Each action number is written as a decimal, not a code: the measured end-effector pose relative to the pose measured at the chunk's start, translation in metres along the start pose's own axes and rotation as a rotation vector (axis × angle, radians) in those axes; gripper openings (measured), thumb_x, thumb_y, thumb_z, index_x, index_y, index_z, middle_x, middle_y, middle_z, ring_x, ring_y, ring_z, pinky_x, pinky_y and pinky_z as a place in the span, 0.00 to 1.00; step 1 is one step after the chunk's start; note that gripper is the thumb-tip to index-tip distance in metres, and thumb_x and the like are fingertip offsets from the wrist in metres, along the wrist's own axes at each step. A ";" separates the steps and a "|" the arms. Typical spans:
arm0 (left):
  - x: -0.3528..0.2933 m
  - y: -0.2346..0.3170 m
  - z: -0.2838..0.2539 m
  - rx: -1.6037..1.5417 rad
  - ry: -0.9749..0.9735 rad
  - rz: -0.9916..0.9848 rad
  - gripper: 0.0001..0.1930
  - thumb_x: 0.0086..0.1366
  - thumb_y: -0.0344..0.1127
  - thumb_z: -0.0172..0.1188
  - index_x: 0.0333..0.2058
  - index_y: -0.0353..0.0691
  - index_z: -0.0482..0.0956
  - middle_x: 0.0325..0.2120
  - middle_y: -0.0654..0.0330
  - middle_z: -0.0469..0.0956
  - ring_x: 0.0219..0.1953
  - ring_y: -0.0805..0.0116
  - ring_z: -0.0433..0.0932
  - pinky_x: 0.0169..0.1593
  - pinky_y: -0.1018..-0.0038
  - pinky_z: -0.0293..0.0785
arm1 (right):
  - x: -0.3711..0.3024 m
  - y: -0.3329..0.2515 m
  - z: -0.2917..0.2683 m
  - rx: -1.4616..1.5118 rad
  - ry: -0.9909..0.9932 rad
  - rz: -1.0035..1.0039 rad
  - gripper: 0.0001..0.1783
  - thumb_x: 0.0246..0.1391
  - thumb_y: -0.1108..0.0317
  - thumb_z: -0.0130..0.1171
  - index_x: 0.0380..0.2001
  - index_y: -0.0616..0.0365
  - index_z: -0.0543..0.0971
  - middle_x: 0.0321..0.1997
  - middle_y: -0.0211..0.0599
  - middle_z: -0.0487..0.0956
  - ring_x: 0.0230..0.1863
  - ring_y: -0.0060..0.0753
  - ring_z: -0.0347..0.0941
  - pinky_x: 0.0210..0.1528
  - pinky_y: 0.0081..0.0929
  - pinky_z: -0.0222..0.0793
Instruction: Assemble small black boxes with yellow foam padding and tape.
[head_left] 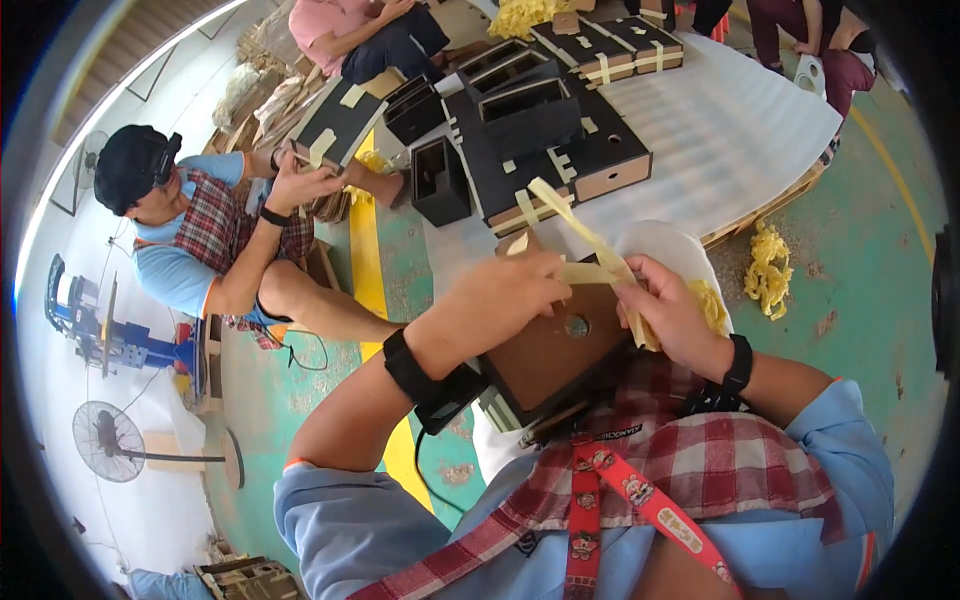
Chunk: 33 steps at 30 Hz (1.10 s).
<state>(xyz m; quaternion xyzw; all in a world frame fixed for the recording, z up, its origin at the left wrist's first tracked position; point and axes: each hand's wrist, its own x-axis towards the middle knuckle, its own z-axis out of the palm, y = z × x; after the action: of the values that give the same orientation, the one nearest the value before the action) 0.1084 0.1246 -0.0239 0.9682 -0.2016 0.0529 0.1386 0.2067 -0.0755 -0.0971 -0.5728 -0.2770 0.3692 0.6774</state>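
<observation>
Above a brown box [550, 358], the left hand [508, 300] and right hand [680, 315] each pinch yellowish tape [606, 258], fingers nearly closed.

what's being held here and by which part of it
The right hand pinches tape partway along. The left hand is at another stretch of it; whether it grips there cannot be told.

Boxes [612, 166] lie on the sheet [740, 110] beyond the near box [535, 365]; left, a co-worker [190, 275], then a fan [108, 440]; right, a heap [768, 272] on the floor [860, 300].
</observation>
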 end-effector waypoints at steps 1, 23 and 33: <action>0.001 -0.001 0.002 0.044 -0.015 0.013 0.09 0.49 0.26 0.59 0.31 0.37 0.74 0.26 0.56 0.71 0.32 0.58 0.74 0.34 0.70 0.72 | -0.002 -0.003 0.000 0.016 -0.002 -0.001 0.10 0.58 0.66 0.48 0.40 0.59 0.69 0.19 0.27 0.71 0.20 0.14 0.66 0.22 0.14 0.61; 0.017 -0.045 0.020 -0.235 -0.260 -0.080 0.06 0.54 0.34 0.57 0.30 0.42 0.76 0.30 0.59 0.70 0.37 0.60 0.71 0.42 0.69 0.68 | 0.007 0.008 -0.013 -0.312 -0.638 -0.015 0.11 0.55 0.64 0.52 0.40 0.56 0.72 0.21 0.28 0.75 0.23 0.18 0.71 0.27 0.21 0.68; 0.005 -0.032 0.018 -0.299 -0.276 -0.126 0.06 0.54 0.34 0.57 0.28 0.40 0.73 0.28 0.57 0.69 0.34 0.57 0.72 0.35 0.69 0.68 | 0.000 0.005 -0.011 -0.134 -0.784 0.022 0.09 0.55 0.70 0.52 0.39 0.60 0.75 0.25 0.26 0.76 0.25 0.14 0.69 0.27 0.16 0.65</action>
<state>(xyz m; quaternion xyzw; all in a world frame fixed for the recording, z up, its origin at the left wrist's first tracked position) 0.1264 0.1454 -0.0479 0.9456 -0.1632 -0.1195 0.2548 0.2141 -0.0816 -0.1044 -0.4341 -0.5319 0.5483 0.4775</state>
